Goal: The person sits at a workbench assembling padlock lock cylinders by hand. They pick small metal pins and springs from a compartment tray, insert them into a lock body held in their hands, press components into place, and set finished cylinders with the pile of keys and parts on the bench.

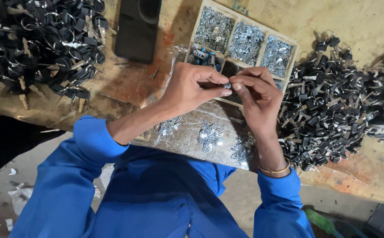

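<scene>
My left hand (191, 86) and my right hand (256, 94) meet fingertip to fingertip over a wooden divided tray (294, 46). Both pinch one small metal part (227, 86) between thumbs and forefingers. The part is tiny and mostly hidden by my fingers. The tray's compartments hold heaps of small shiny metal pieces (246, 42), and one holds little cylinder parts with blue ends (203, 56). Under my wrists lies a clear plastic sheet (187, 132) carrying three small clusters of the same metal pieces. I wear blue sleeves and a thin gold bangle (273, 170) on my right wrist.
Large piles of black-headed keys on rings lie at the top left (37, 44) and at the right (328, 110). A black rectangular box (137, 28) stands at the top centre. The worn wooden bench (368, 26) has red stains. A green bottle (320, 221) lies on the floor.
</scene>
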`<control>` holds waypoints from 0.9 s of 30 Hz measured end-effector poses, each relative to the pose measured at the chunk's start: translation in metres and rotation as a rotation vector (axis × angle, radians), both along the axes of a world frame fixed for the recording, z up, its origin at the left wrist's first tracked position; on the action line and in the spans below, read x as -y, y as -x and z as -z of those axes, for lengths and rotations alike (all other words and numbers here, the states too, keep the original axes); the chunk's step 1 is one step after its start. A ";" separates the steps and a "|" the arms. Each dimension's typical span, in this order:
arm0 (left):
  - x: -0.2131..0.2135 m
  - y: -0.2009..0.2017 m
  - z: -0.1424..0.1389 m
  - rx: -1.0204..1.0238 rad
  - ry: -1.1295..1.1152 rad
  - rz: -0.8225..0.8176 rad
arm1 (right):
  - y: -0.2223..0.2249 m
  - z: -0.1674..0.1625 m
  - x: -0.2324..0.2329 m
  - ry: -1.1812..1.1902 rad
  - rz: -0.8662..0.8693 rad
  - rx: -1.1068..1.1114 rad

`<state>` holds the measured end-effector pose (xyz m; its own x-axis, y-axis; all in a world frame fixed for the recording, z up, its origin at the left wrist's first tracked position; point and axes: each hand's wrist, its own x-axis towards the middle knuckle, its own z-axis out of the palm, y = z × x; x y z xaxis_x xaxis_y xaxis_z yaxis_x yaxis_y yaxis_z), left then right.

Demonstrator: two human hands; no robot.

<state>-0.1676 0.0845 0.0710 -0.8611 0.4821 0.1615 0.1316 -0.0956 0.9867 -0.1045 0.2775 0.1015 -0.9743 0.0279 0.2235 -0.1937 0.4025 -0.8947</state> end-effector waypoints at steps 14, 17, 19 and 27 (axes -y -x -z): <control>0.001 0.002 -0.001 -0.050 0.009 -0.009 | 0.007 0.010 -0.014 0.074 -0.092 0.040; 0.001 0.002 0.000 -0.032 -0.021 -0.006 | 0.008 0.009 -0.014 0.046 -0.100 0.030; 0.001 0.002 0.001 0.003 -0.015 -0.003 | 0.007 0.008 -0.014 0.025 -0.064 0.014; 0.001 0.003 0.004 0.014 -0.029 0.008 | 0.010 -0.006 -0.016 -0.120 -0.107 -0.064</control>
